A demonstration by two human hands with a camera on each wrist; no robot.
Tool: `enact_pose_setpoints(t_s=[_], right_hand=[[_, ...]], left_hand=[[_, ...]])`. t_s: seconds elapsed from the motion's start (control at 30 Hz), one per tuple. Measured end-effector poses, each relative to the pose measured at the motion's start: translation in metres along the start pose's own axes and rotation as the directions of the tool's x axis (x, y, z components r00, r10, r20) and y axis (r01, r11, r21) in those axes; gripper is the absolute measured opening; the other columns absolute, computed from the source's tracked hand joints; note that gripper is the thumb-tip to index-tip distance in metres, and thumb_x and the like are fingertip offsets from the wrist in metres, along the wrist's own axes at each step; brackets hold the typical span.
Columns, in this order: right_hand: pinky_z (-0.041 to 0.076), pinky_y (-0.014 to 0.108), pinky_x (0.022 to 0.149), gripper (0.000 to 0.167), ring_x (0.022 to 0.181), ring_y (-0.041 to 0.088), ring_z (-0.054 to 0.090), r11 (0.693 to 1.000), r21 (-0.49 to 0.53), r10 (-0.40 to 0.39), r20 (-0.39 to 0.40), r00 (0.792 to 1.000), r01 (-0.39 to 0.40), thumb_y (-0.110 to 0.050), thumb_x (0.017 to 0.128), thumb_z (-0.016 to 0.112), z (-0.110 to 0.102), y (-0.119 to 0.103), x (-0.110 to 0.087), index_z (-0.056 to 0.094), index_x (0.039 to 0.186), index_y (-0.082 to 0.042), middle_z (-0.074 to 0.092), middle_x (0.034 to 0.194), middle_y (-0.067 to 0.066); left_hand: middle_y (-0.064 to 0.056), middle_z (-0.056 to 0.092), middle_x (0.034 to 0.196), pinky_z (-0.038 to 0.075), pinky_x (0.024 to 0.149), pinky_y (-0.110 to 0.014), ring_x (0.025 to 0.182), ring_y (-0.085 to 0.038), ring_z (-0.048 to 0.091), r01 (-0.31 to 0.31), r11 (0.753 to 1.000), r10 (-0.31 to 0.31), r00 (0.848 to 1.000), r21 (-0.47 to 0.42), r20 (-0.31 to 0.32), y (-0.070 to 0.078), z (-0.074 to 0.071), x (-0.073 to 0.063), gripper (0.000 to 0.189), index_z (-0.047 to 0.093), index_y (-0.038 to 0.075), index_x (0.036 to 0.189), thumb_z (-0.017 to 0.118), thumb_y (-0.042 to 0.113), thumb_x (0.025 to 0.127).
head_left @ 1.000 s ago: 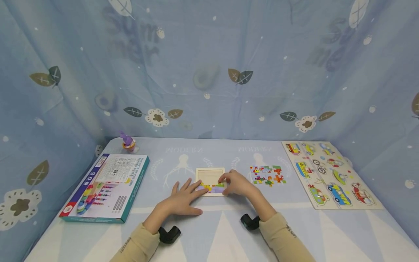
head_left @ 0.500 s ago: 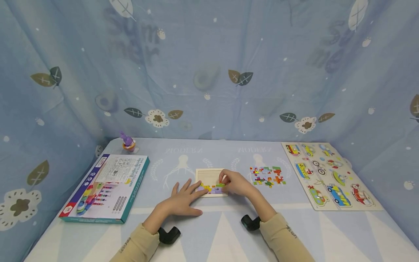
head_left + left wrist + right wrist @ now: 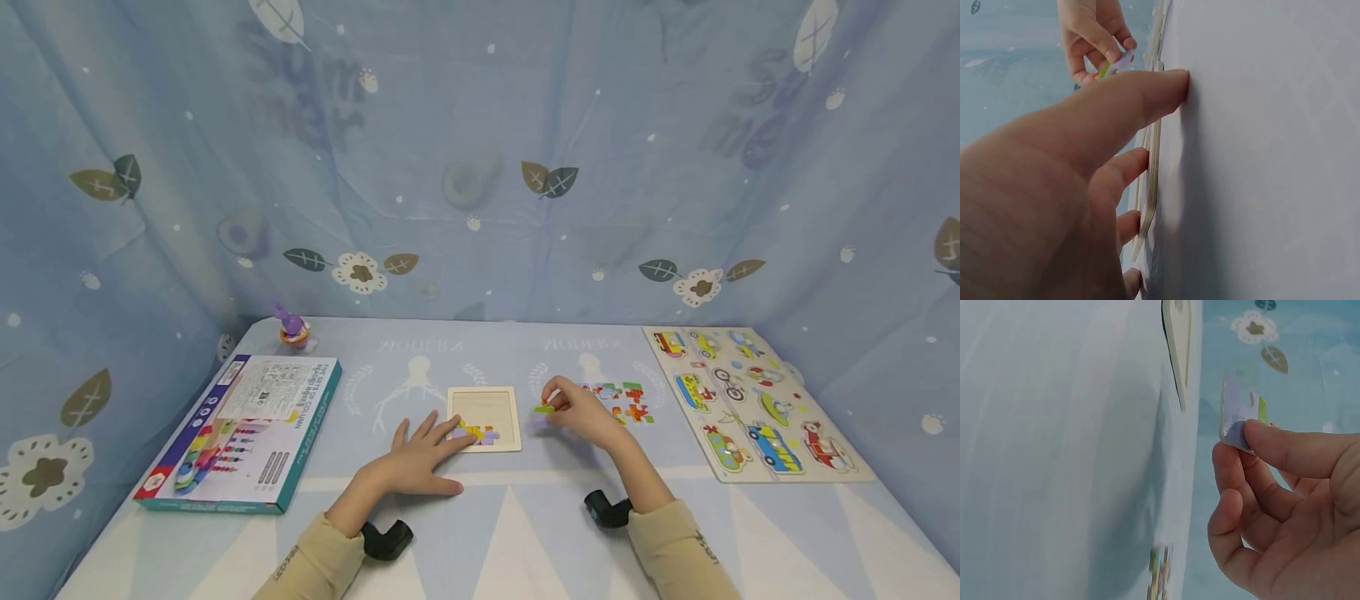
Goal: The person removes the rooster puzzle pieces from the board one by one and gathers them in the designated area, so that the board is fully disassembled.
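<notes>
My right hand (image 3: 583, 414) pinches a puzzle piece (image 3: 1235, 415) between thumb and fingers, raised above the table. The piece is lilac with a green part, and its jigsaw edge shows in the right wrist view. Left of it lies a small wooden puzzle tray (image 3: 483, 407). Several yellow and purple pieces (image 3: 487, 435) fill part of the tray's near side. Spread and nearly straight, the fingers of my left hand (image 3: 414, 462) rest at the tray's near left corner, covering some of it. In the left wrist view the thumb (image 3: 1154, 94) reaches past the tray's edge.
More loose jigsaw pieces (image 3: 637, 408) lie right of the tray, partly behind my right hand. A wooden vehicle puzzle board (image 3: 750, 417) is at the far right. At left are a flat boxed toy (image 3: 247, 433) and a purple figurine (image 3: 292, 325).
My right hand has lifted a piece out of the tray's near right corner and moved right with it. That corner of the tray is now bare. My left hand stays put.
</notes>
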State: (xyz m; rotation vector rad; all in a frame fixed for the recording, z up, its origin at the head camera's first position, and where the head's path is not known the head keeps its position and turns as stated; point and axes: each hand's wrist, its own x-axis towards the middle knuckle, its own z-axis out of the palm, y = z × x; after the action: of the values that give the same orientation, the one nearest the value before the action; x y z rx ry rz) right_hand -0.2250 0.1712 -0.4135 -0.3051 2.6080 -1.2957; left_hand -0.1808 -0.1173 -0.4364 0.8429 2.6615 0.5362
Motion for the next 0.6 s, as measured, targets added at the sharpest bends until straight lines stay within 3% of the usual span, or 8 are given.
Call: enact_pose_setpoints(t_s=[0.2,0.6], right_hand=[[0.041,0.03,0.062,0.021,0.078,0.019,0.054,0.999,0.016,0.037,-0.067,0.997,-0.036,-0.002,0.084,0.06,-0.015,0.013,-0.01,0.051,0.103,-0.008,0.056,0.093,0.01],[0.044,0.03,0.066,0.027,0.078,0.019,0.052,0.996,0.038,0.084,-0.117,0.99,-0.081,-0.003,0.086,0.059,-0.04,0.029,-0.032,0.051,0.111,-0.002,0.053,0.097,0.015]], left_hand=[[-0.009,0.018,0.153,-0.001,0.101,-0.069,0.139,-0.04,0.004,-0.002,1.0,0.002,1.0,-0.002,0.004,0.0,0.0,0.0,0.069,0.037,0.023,0.142,0.059,0.05,0.083],[-0.009,0.018,0.153,-0.002,0.101,-0.068,0.14,-0.039,0.004,0.009,1.0,-0.008,1.0,-0.002,0.005,-0.001,0.001,0.0,0.069,0.037,0.024,0.142,0.06,0.05,0.083]])
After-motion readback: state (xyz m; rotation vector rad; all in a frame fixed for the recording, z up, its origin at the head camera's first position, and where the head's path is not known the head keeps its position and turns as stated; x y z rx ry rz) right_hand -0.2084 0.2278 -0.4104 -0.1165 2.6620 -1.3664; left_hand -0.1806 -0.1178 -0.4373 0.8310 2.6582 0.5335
